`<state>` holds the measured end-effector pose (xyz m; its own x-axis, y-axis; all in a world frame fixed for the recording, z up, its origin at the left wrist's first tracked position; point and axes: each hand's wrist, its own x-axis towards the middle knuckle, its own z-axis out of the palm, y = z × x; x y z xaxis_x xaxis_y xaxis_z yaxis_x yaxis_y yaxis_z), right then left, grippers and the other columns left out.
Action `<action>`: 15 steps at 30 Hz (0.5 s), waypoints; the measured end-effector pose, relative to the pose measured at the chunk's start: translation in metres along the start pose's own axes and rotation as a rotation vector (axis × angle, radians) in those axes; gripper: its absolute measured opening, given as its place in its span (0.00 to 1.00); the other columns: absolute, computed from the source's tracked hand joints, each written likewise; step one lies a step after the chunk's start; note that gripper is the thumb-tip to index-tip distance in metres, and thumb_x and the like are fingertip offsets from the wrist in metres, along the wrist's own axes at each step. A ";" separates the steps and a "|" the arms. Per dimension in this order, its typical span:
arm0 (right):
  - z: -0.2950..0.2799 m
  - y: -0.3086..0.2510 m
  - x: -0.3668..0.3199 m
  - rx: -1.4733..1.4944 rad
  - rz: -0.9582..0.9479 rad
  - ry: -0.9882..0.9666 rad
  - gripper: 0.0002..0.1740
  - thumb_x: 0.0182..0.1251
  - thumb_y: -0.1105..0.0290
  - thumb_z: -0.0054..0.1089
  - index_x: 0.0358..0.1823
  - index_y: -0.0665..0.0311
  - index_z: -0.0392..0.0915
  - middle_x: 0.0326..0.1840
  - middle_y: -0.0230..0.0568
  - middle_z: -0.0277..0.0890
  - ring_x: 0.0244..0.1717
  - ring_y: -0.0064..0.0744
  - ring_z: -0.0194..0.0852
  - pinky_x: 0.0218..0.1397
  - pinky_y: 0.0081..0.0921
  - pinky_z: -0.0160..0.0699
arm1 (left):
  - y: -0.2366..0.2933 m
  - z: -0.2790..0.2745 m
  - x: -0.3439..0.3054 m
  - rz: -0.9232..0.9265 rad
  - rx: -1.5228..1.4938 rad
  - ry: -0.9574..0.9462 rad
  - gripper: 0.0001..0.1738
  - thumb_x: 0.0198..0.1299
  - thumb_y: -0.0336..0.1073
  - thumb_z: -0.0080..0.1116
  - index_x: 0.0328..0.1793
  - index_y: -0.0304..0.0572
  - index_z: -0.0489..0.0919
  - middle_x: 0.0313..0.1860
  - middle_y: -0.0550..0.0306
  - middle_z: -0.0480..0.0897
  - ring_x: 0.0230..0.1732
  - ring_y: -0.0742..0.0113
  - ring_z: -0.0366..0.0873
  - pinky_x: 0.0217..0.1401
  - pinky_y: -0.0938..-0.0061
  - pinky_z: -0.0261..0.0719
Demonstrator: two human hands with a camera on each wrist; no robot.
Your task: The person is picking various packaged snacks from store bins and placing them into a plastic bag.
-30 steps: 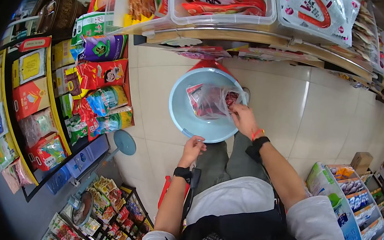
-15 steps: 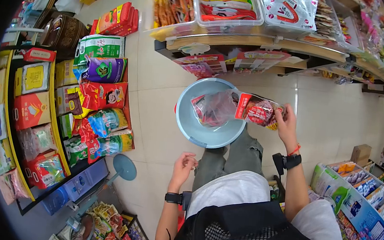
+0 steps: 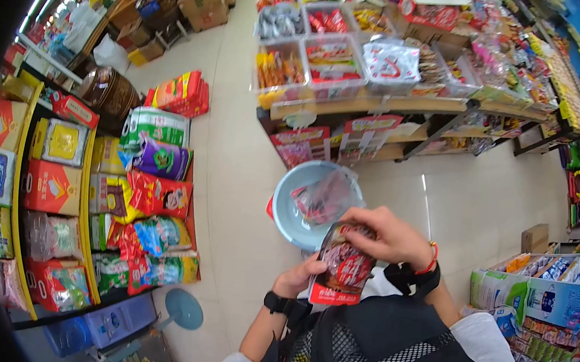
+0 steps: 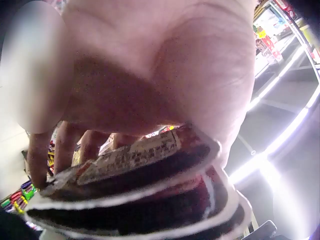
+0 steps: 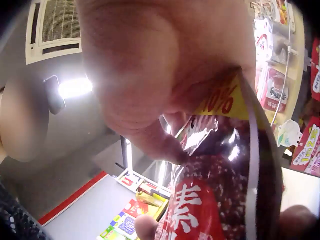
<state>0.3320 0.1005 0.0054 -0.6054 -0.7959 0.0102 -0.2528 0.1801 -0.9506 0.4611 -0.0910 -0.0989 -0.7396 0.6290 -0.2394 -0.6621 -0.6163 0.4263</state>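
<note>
In front of the chest, both hands hold a small stack of snack packets (image 3: pixel 346 266), dark red with a red label and a transparent-looking front. The left hand (image 3: pixel 298 275) grips the near left edge; in the left wrist view, its fingers (image 4: pixel 65 145) curl round several layered packet edges (image 4: pixel 145 195). From above, the right hand (image 3: pixel 390 237) holds the far end, its thumb and fingers bent over the glossy packet (image 5: pixel 220 170) with a yellow corner. Just beyond, a light blue basin (image 3: pixel 286 229) contains a clear plastic bag (image 3: pixel 336 194) with red packets inside.
A snack shelf (image 3: pixel 397 104) with clear bins (image 3: pixel 332 79) stands beyond the basin. Bagged goods (image 3: pixel 161 196) and a yellow-edged rack (image 3: pixel 83 230) line the left. A blue round stool-like disc (image 3: pixel 184 309) sits low left, and a display box (image 3: pixel 546 296) stands at right.
The right hand drew packets out of the plastic bag, swung them rightward, then brought them to the chest. The left hand has risen and taken hold of them. The head view has tilted upward.
</note>
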 end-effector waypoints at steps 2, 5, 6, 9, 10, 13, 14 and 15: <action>-0.004 -0.003 -0.007 -0.005 0.022 -0.003 0.13 0.68 0.72 0.59 0.53 0.67 0.77 0.40 0.55 0.84 0.42 0.55 0.85 0.46 0.37 0.82 | -0.010 0.002 0.001 0.004 -0.039 0.060 0.51 0.56 0.56 0.69 0.78 0.34 0.61 0.71 0.46 0.74 0.69 0.57 0.75 0.75 0.60 0.71; -0.011 0.009 -0.015 -0.078 -0.014 0.033 0.14 0.69 0.69 0.58 0.52 0.67 0.76 0.43 0.54 0.81 0.46 0.55 0.81 0.50 0.39 0.80 | -0.008 0.010 0.007 -0.070 -0.075 0.123 0.44 0.60 0.49 0.66 0.77 0.33 0.63 0.68 0.46 0.76 0.66 0.56 0.77 0.73 0.60 0.74; -0.016 0.015 -0.019 -0.126 -0.071 0.068 0.14 0.68 0.68 0.58 0.51 0.67 0.76 0.44 0.53 0.80 0.46 0.55 0.80 0.50 0.39 0.79 | -0.005 0.009 0.011 -0.117 -0.055 0.172 0.42 0.61 0.46 0.65 0.76 0.33 0.63 0.67 0.46 0.77 0.65 0.56 0.79 0.73 0.60 0.75; -0.043 0.030 -0.039 -0.143 -0.009 0.107 0.14 0.69 0.65 0.62 0.48 0.68 0.77 0.42 0.51 0.77 0.44 0.54 0.78 0.48 0.40 0.77 | -0.001 0.015 0.038 -0.127 0.045 0.206 0.36 0.64 0.42 0.63 0.74 0.32 0.66 0.63 0.47 0.80 0.61 0.59 0.81 0.69 0.63 0.78; -0.056 0.033 -0.048 -0.137 0.033 0.110 0.14 0.69 0.65 0.62 0.48 0.68 0.78 0.42 0.51 0.77 0.44 0.54 0.78 0.48 0.40 0.77 | -0.002 0.018 0.052 -0.118 0.042 0.189 0.35 0.65 0.41 0.63 0.74 0.33 0.66 0.63 0.48 0.80 0.60 0.60 0.81 0.68 0.63 0.79; -0.102 0.062 -0.081 -0.125 0.032 0.223 0.12 0.69 0.66 0.63 0.47 0.68 0.80 0.42 0.51 0.78 0.44 0.54 0.80 0.47 0.39 0.78 | -0.007 0.044 0.104 -0.136 0.077 0.208 0.34 0.66 0.41 0.63 0.74 0.33 0.66 0.63 0.49 0.80 0.59 0.61 0.82 0.67 0.65 0.79; -0.119 0.068 -0.092 -0.126 0.048 0.268 0.12 0.69 0.67 0.63 0.46 0.69 0.80 0.41 0.50 0.79 0.43 0.52 0.80 0.47 0.38 0.78 | -0.014 0.049 0.121 -0.162 0.067 0.241 0.34 0.66 0.42 0.63 0.73 0.33 0.66 0.63 0.49 0.80 0.58 0.61 0.82 0.67 0.65 0.79; -0.136 0.072 -0.102 -0.124 0.063 0.317 0.12 0.69 0.67 0.63 0.46 0.69 0.80 0.40 0.50 0.80 0.42 0.51 0.80 0.46 0.37 0.78 | -0.021 0.051 0.140 -0.192 0.061 0.275 0.34 0.66 0.42 0.63 0.73 0.33 0.67 0.62 0.49 0.80 0.58 0.62 0.82 0.66 0.66 0.80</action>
<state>0.2731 0.2733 -0.0219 -0.8222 -0.5652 0.0671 -0.2853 0.3072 -0.9079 0.3776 0.0341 -0.0963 -0.6125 0.5743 -0.5432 -0.7901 -0.4645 0.4000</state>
